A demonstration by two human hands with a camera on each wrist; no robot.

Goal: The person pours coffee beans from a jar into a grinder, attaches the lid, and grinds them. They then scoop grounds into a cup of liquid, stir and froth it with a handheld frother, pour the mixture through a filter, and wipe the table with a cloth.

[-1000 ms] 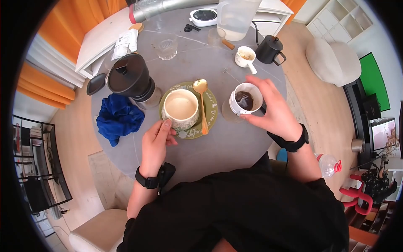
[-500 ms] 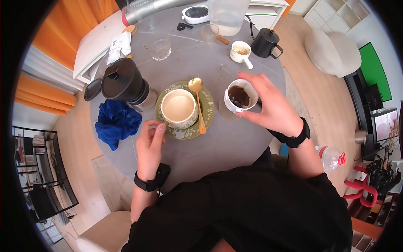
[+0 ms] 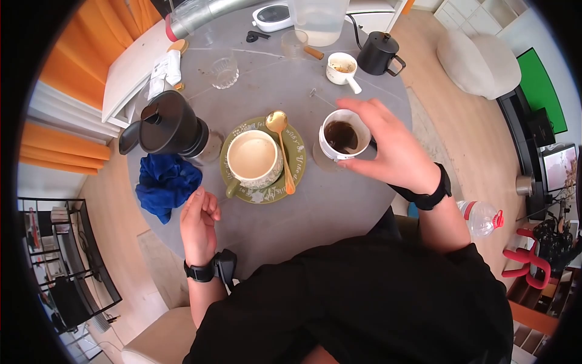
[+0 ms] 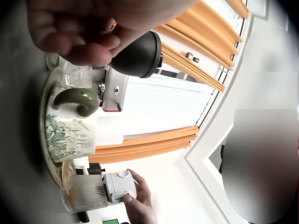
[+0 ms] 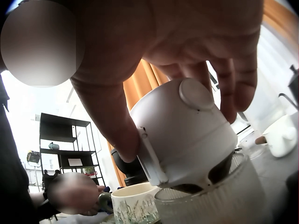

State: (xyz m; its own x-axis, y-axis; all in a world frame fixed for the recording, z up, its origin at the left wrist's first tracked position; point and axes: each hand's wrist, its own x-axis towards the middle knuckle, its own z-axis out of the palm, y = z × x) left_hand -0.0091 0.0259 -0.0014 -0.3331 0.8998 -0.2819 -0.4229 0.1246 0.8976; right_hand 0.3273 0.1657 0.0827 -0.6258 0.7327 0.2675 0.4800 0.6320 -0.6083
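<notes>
My right hand (image 3: 400, 148) grips a white vessel (image 5: 182, 130) with dark coffee inside, thumb on one side and fingers opposite. In the right wrist view it sits tilted at the mouth of a ribbed clear glass (image 5: 215, 200). My left hand (image 3: 199, 227), fingers loosely curled and holding nothing, hovers by the table's near-left edge, beside a blue cloth (image 3: 167, 188). Between the hands, a floral cup (image 3: 251, 155) of pale, milky-looking liquid stands on a green plate (image 3: 250, 195), its green handle (image 4: 77, 100) toward the left hand. A gold spoon (image 3: 284, 145) lies on the plate.
A black-lidded appliance (image 3: 167, 127) stands on the left, behind the cloth. Farther back are a clear glass (image 3: 225, 73), a small white handled pot (image 3: 341, 68), a black kettle (image 3: 379, 54), a white scale (image 3: 273, 17) and a translucent pitcher (image 3: 318, 21).
My left hand has come off the floral cup and drawn away to the left, toward the blue cloth. My right hand keeps its grip on the white vessel; the head view has shifted slightly.
</notes>
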